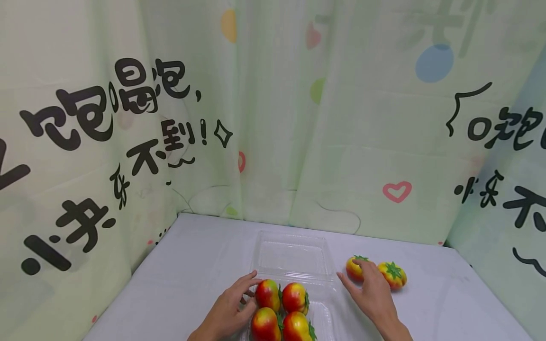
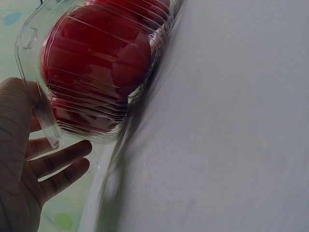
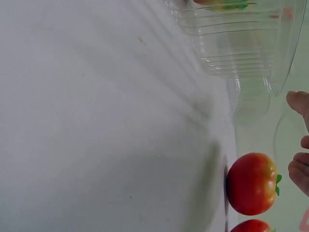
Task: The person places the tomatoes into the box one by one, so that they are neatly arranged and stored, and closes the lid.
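Curtain (image 1: 273, 118): one, pale green, closing off the back and both sides; printed with black lettering, hearts and coloured dots.

Table (image 1: 452, 303): one, whitish, set within the curtain.

Box base (image 1: 323, 316): one, clear ribbed plastic, standing on the table before me, cut by the lower edge of the head view.

Lid (image 1: 292, 255): one, clear plastic, laid open beyond the base.

Left hand (image 1: 230, 303): mine, at the left edge of the base; fingers spread and loose beside the rim, not clenched. I cannot tell how firmly they touch it.

Right hand (image 1: 375, 296): mine, right of the base, thumb pointing toward the box, fingers near the loose fruit; grip released, nothing grasped.

Fruits in the base: four showing, red and yellow, in two rows of two: near left (image 1: 266, 324), near right (image 1: 297, 327), far left (image 1: 267, 294), far right (image 1: 294, 298).

Loose fruits: two, side by side on the table right of the lid; left one (image 1: 353, 270) partly behind my right hand, right one (image 1: 392, 279) near it.

Leafy cap (image 1: 394, 270): green, atop the right loose fruit.
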A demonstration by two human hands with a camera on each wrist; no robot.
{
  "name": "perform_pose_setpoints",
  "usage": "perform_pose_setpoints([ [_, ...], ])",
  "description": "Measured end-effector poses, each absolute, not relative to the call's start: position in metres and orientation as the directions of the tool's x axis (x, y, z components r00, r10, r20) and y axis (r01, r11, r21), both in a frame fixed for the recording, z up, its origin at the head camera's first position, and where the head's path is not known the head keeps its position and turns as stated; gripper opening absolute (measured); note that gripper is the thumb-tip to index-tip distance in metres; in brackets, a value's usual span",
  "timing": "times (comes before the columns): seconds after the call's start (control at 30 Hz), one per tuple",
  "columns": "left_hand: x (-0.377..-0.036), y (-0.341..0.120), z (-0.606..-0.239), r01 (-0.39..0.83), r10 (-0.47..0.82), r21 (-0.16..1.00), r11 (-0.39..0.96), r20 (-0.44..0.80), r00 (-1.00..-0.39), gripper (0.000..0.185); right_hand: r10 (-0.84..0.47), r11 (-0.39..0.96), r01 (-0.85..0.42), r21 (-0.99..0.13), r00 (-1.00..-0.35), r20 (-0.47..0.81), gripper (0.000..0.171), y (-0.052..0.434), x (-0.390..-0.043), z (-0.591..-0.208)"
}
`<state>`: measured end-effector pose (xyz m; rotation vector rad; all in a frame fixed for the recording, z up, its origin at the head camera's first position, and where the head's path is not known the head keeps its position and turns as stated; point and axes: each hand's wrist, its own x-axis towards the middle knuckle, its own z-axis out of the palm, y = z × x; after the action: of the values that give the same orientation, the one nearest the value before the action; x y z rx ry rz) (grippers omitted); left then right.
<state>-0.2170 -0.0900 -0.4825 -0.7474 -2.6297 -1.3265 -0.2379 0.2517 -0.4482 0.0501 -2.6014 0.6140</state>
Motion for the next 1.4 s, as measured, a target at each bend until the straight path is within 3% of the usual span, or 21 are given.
perform_pose_setpoints([
  [0.23, -0.217, -0.09, -0.483, 0.472, 0.381, 0.726, 0.5, 0.306, -0.873, 0.041, 0.044, 0.897, -0.185, -0.402, -0.866, 0.498, 0.056, 0.26, -0.243, -0.453],
  [0.57, -0.216, -0.09, -0.482, 0.465, 0.381, 0.729, 0.503, 0.296, -0.876, 0.04, 0.036, 0.911, -0.12, -0.393, -0.929, 0.368, 0.066, 0.266, -0.252, -0.451],
  [1.4, -0.217, -0.092, -0.479, 0.473, 0.397, 0.741, 0.477, 0.299, -0.868, 0.04, 0.007, 0.917, -0.121, -0.38, -0.948, 0.318, 0.068, 0.281, -0.266, -0.458],
])
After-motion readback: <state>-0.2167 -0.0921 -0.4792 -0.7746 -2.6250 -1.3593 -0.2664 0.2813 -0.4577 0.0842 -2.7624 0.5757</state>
